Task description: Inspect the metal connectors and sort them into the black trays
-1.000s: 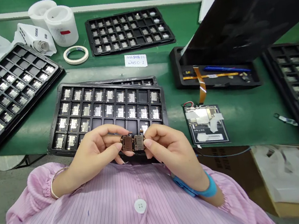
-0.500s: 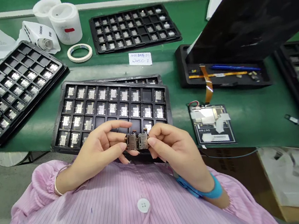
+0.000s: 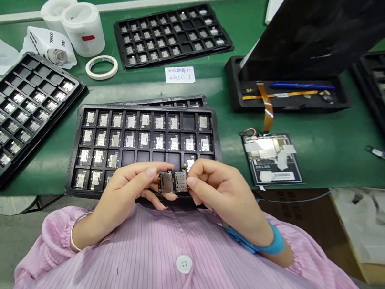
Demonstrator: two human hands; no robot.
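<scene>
Two small circuit boards with metal card sockets are held side by side over the near edge of a black compartment tray (image 3: 135, 155). My left hand (image 3: 126, 188) supports the left card socket board (image 3: 167, 182) on its fingers, with the thumb up by the index finger, off the metal face. Thumb and fingers of my right hand (image 3: 221, 188) pinch the right card socket board (image 3: 181, 182) by its outer edge. Whether the two boards are joined I cannot tell. Similar boards sit in many of the tray's pockets; my hands hide part of its front row.
More black trays of boards lie at the left (image 3: 12, 123), back (image 3: 172, 36) and right (image 3: 370, 103). A black box (image 3: 288, 106) with a raised dark panel (image 3: 320, 29) connects by orange ribbon to a device board (image 3: 272, 161). Label rolls (image 3: 83, 30) and a tape ring (image 3: 103, 75) stand behind.
My left thumb has lifted off the left board's face and moved up toward the index finger. The boards remain side by side, and my right hand keeps its pinch.
</scene>
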